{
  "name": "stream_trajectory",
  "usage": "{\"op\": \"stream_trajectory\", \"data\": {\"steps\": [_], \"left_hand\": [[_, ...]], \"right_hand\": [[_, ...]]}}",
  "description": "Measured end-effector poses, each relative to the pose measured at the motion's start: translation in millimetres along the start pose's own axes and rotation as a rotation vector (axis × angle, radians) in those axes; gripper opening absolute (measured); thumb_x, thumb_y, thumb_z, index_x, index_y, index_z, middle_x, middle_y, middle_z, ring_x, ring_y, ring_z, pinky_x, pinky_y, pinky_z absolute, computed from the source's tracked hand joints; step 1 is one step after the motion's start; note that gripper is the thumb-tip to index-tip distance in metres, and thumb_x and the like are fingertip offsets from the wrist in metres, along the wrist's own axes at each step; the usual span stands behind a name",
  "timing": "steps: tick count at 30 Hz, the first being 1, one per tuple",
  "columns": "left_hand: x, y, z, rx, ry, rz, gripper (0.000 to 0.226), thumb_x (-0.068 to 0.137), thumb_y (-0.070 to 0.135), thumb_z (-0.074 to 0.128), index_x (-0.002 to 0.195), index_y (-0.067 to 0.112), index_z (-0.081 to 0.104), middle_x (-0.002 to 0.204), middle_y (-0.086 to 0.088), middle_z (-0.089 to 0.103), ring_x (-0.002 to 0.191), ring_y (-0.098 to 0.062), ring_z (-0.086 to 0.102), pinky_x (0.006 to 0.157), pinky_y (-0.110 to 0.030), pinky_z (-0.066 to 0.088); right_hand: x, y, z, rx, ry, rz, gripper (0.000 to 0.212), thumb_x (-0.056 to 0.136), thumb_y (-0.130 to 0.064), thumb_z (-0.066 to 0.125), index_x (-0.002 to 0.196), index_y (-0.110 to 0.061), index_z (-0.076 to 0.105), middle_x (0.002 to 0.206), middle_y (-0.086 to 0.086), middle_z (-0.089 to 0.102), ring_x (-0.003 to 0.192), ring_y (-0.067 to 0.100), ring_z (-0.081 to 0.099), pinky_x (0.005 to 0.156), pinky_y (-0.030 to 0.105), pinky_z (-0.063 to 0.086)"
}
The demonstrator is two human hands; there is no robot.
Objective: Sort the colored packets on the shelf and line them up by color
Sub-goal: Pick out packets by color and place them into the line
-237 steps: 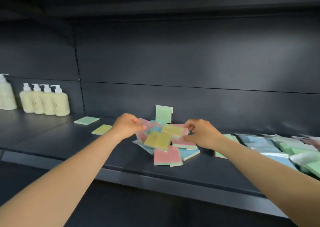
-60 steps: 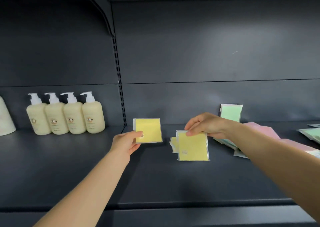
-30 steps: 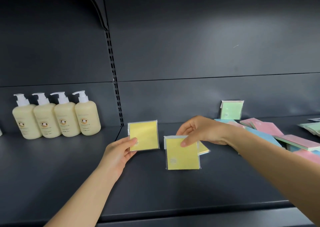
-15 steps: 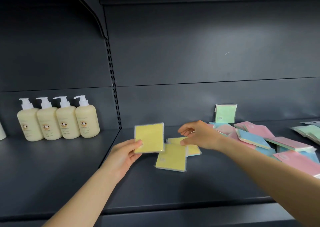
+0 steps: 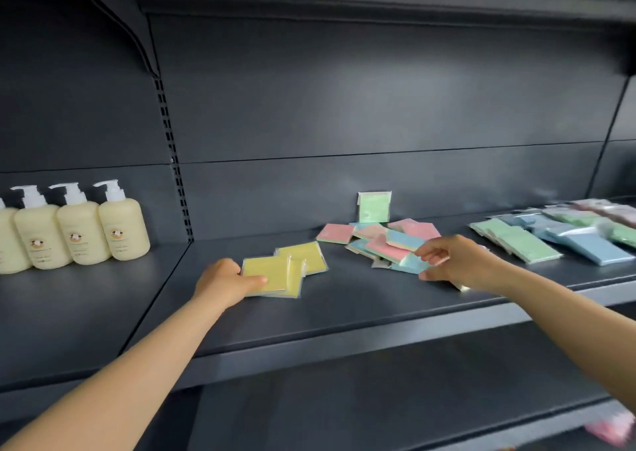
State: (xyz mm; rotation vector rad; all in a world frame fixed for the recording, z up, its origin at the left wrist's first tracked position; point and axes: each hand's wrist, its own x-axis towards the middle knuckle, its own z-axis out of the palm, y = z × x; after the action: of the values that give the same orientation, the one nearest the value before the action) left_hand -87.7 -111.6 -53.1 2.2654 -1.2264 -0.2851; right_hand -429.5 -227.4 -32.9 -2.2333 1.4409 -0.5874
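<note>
While the left hand (image 5: 225, 280) clasps square glossy yellow packets (image 5: 275, 273), the right hand's (image 5: 454, 261) grip hangs loose.

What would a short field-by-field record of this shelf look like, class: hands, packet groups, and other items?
left hand: on the yellow packets, thumb over the top one
yellow packets: overlapping stack lying flat, mid-shelf
right hand: at the mixed pile, fingers on a light blue packet
mixed pile: pink and blue packets, unsorted
green packet: upright against the back panel
far right: green and blue packets in rows
pump bottles: cream, in a row at left
shelf: dark grey
</note>
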Motion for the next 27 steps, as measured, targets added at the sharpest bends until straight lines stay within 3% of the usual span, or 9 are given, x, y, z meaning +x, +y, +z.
{"op": "stream_trajectory", "data": {"steps": [3, 6, 9, 13, 16, 19, 21, 23, 27], "left_hand": [[-10.7, 21.6, 0.2, -0.004, 0.082, 0.035, 0.028, 0.077, 0.036, 0.064, 0.076, 0.016, 0.045, 0.083, -0.002, 0.048, 0.067, -0.020, 0.043, 0.055, -0.025, 0.029], [-21.2, 48.7, 11.5, -0.155, 0.041, 0.096, 0.018, 0.080, 0.030, 0.065, 0.086, 0.019, 0.052, 0.088, -0.002, 0.050, 0.077, -0.023, 0.046, 0.067, -0.028, 0.034], [-33.5, 78.4, 26.6, -0.303, -0.024, 0.116, 0.030, 0.083, 0.031, 0.068, 0.107, 0.015, 0.061, 0.105, -0.001, 0.054, 0.102, -0.025, 0.054, 0.078, -0.028, 0.038], [-36.3, 117.5, 50.4, -0.369, -0.103, 0.193, 0.016, 0.083, 0.031, 0.068, 0.089, 0.019, 0.060, 0.092, -0.001, 0.051, 0.084, -0.019, 0.048, 0.066, -0.028, 0.034], [-26.8, 148.5, 71.5, -0.351, -0.156, 0.223, 0.030, 0.081, 0.034, 0.067, 0.071, 0.025, 0.041, 0.083, 0.000, 0.039, 0.078, -0.015, 0.036, 0.055, -0.026, 0.019], [-16.7, 184.4, 94.0, -0.260, -0.138, 0.205, 0.038, 0.082, 0.037, 0.066, 0.058, 0.019, 0.041, 0.064, -0.001, 0.039, 0.061, -0.020, 0.038, 0.051, -0.027, 0.023], [-7.5, 208.5, 109.3, -0.164, -0.116, 0.215, 0.033, 0.081, 0.040, 0.066, 0.085, 0.007, 0.065, 0.086, -0.014, 0.061, 0.078, -0.026, 0.059, 0.064, -0.032, 0.043], [6.1, 227.6, 123.4, -0.095, -0.123, 0.182, 0.048, 0.080, 0.045, 0.065, 0.115, 0.012, 0.061, 0.114, -0.009, 0.064, 0.103, -0.025, 0.060, 0.077, -0.030, 0.045], [23.0, 254.8, 142.3, 0.045, -0.223, 0.179, 0.052, 0.080, 0.050, 0.064, 0.125, 0.027, 0.056, 0.130, -0.001, 0.057, 0.116, -0.023, 0.054, 0.094, -0.029, 0.045]], "right_hand": [[-26.2, 23.6, -20.0, -0.048, 0.039, 0.055, 0.032, 0.073, -0.022, 0.080, 0.102, -0.021, 0.067, 0.095, -0.008, 0.064, 0.076, -0.002, 0.055, 0.061, 0.006, 0.039], [-45.2, 46.9, -34.7, -0.007, 0.075, 0.118, 0.036, 0.073, -0.022, 0.080, 0.105, -0.014, 0.068, 0.103, 0.000, 0.066, 0.089, 0.013, 0.059, 0.077, 0.019, 0.041], [-56.0, 63.4, -47.9, 0.056, 0.113, 0.153, 0.032, 0.074, -0.022, 0.080, 0.102, -0.011, 0.068, 0.102, 0.005, 0.067, 0.094, 0.021, 0.062, 0.077, 0.023, 0.043], [-56.2, 74.5, -63.1, 0.102, 0.121, 0.159, 0.022, 0.079, -0.021, 0.075, 0.098, -0.013, 0.067, 0.096, 0.003, 0.065, 0.085, 0.018, 0.058, 0.068, 0.024, 0.044], [-37.2, 84.4, -71.7, 0.095, 0.124, 0.176, 0.031, 0.082, -0.026, 0.071, 0.107, -0.008, 0.066, 0.107, 0.011, 0.066, 0.095, 0.027, 0.060, 0.078, 0.032, 0.046], [-5.9, 97.5, -75.4, 0.087, 0.101, 0.181, 0.046, 0.083, -0.032, 0.069, 0.123, -0.009, 0.060, 0.118, 0.008, 0.064, 0.099, 0.021, 0.058, 0.085, 0.028, 0.043], [17.3, 105.8, -73.9, 0.086, 0.065, 0.171, 0.041, 0.083, -0.036, 0.067, 0.111, -0.007, 0.062, 0.105, 0.009, 0.066, 0.092, 0.023, 0.060, 0.080, 0.031, 0.045], [39.2, 112.3, -69.6, 0.029, 0.004, 0.145, 0.036, 0.082, -0.041, 0.065, 0.078, -0.007, 0.052, 0.070, 0.008, 0.051, 0.062, 0.023, 0.047, 0.058, 0.031, 0.036], [76.4, 120.9, -68.0, -0.120, -0.099, 0.121, 0.044, 0.084, -0.050, 0.059, 0.068, -0.013, 0.041, 0.070, -0.003, 0.038, 0.058, 0.013, 0.032, 0.048, 0.024, 0.022]]}}
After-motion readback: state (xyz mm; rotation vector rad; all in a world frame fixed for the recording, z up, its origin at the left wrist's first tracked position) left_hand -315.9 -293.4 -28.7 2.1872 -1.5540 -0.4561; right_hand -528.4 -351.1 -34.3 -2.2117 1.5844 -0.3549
